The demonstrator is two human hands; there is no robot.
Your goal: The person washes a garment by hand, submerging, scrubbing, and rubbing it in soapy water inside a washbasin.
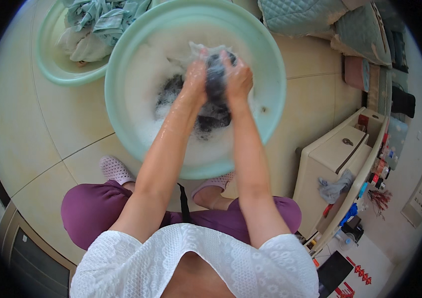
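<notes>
Both my hands are over a large pale green plastic basin (276, 74) filled with sudsy water (142, 63). A wet dark cloth (215, 80) is bunched between them, its lower part trailing into the foam. My left hand (196, 72) grips it from the left, and my right hand (239, 76) grips it from the right. White foam or pale fabric clings at the fingertips; blur hides which. More dark fabric (170, 91) lies partly under the suds, left of my left wrist.
A smaller green basin (47, 67) holding pale green and white cloths (103, 29) stands at the upper left on the tiled floor (80, 108). To the right is a cream cabinet (330, 149) with a grey cloth (335, 188). Quilted green cushions (300, 16) sit at the upper right.
</notes>
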